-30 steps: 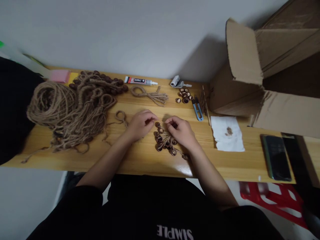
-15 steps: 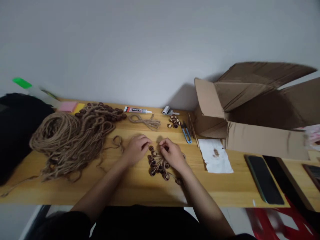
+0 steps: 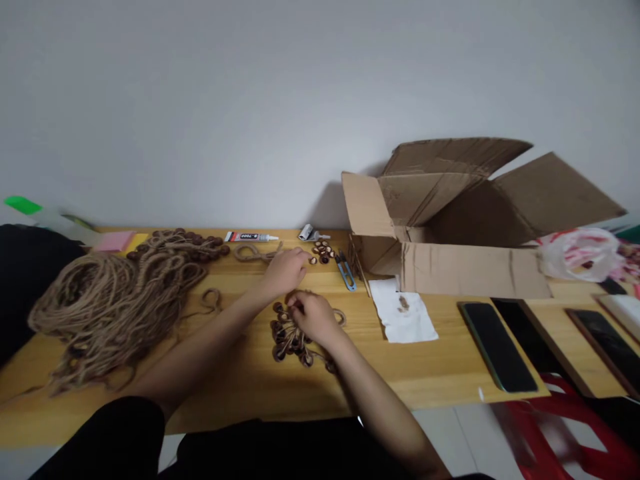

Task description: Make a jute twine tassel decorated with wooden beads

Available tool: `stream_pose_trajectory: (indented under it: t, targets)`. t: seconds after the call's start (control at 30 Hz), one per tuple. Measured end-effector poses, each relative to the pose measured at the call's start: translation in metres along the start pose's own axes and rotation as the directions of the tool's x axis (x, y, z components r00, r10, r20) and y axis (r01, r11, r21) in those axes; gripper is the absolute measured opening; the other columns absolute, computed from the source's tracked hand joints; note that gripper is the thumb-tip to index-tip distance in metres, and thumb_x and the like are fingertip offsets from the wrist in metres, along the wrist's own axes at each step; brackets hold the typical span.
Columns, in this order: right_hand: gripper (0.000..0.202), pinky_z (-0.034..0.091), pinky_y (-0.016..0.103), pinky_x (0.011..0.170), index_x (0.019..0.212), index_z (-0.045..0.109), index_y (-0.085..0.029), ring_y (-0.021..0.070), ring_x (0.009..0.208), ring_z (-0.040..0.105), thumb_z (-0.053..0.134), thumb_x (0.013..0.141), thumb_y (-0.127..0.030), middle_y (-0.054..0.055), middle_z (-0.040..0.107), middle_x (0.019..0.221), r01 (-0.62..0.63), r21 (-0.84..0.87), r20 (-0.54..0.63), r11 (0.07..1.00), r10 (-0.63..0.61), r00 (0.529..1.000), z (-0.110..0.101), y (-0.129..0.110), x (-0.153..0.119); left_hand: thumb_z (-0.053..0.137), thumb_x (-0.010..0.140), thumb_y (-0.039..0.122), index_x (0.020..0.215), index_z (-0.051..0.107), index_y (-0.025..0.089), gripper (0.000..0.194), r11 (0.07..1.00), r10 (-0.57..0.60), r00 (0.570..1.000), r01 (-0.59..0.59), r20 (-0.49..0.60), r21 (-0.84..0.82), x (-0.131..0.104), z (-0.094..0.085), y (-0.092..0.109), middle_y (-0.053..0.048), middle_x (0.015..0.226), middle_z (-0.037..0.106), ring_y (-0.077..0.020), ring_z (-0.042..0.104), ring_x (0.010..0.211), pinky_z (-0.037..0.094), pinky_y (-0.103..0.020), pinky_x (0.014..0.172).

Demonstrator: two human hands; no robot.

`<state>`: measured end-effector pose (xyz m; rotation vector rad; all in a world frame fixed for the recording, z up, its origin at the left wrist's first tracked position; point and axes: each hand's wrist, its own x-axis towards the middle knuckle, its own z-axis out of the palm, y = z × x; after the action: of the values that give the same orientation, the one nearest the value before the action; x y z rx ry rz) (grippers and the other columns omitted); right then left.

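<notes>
My left hand [image 3: 286, 272] reaches out over the table, its fingers stretched towards a small pile of brown half shells [image 3: 325, 259] with pale insides. My right hand [image 3: 316, 319] is closed in a pinch; whatever lies between its fingertips is hidden. Just below and left of it lies a cluster of dark brown round pieces on twine cords [image 3: 294, 341]. Under the left hand, a small bundle of cut twine [image 3: 246, 252] is partly covered. Blue thread snips [image 3: 346, 272] lie right of the shells.
A big coil of twine [image 3: 75, 293] fills the left side, with strung brown beads [image 3: 200, 245] behind it. Glue tubes [image 3: 250, 237] lie by the wall. An open cardboard box [image 3: 475, 270], a stained white tissue [image 3: 400, 317] and a phone [image 3: 497, 347] are on the right.
My left hand has moved forward and right, away from the bead cluster towards the half shells. My right hand stays pinched beside the cluster. The whole view has shifted to the right.
</notes>
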<state>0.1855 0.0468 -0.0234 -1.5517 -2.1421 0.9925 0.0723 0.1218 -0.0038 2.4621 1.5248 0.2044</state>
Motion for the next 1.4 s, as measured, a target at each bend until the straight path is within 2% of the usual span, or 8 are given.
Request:
stream_pose_trajectory:
  t: [0.13,0.23,0.47,0.83,1.4]
  targets:
    - [0.022,0.043,0.024,0.076,0.091,0.067,-0.018,0.0177,0.088,0.066,0.051,0.079,-0.008,0.007,0.074,0.096,-0.001,0.031,0.010,1.000,0.001,1.000,-0.002,0.002,0.001,0.051,0.084,0.015,0.113,0.062,0.012,0.031,0.994,-0.039,0.999,0.038,0.009,0.102,0.015,0.006,0.015,-0.014,0.110,0.064,-0.0290,0.060,0.105,0.045,-0.040,0.090]
    - [0.022,0.043,0.024,0.077,0.091,0.068,-0.017,0.0178,0.089,0.066,0.051,0.079,-0.008,0.007,0.074,0.097,0.011,0.030,0.010,0.999,-0.012,1.000,-0.003,0.002,0.001,0.050,0.084,0.015,0.112,0.062,0.012,0.030,0.988,-0.044,0.998,0.039,0.036,0.151,0.020,0.007,0.020,-0.014,0.110,0.064,-0.0288,0.059,0.106,0.045,-0.039,0.088]
    - [0.024,0.043,0.025,0.077,0.092,0.069,-0.018,0.0177,0.090,0.065,0.051,0.080,-0.009,0.006,0.074,0.097,0.015,0.018,0.022,1.000,-0.015,1.000,-0.002,0.002,0.001,0.050,0.083,0.015,0.105,0.066,0.015,0.028,0.987,0.018,0.998,-0.027,0.060,0.156,0.026,0.006,0.015,-0.012,0.106,0.065,-0.0274,0.059,0.105,0.045,-0.039,0.087]
    - [0.024,0.042,0.025,0.078,0.093,0.069,-0.018,0.0189,0.091,0.064,0.050,0.080,-0.011,0.007,0.073,0.098,0.006,0.004,0.041,1.000,-0.006,0.999,-0.005,0.001,0.001,0.050,0.082,0.019,0.103,0.069,0.018,0.028,0.983,0.001,0.994,-0.021,0.105,0.184,0.019,-0.001,0.012,-0.011,0.103,0.068,-0.0294,0.060,0.103,0.044,-0.042,0.087]
    - [0.023,0.042,0.026,0.077,0.093,0.069,-0.020,0.0190,0.090,0.065,0.051,0.080,-0.011,0.006,0.074,0.097,0.000,0.004,0.030,1.000,0.000,1.000,-0.002,0.002,0.001,0.050,0.080,0.017,0.090,0.070,0.018,0.022,0.989,0.032,0.995,-0.045,0.098,0.137,0.025,0.003,0.007,-0.009,0.094,0.071,-0.0269,0.063,0.094,0.043,-0.037,0.081]
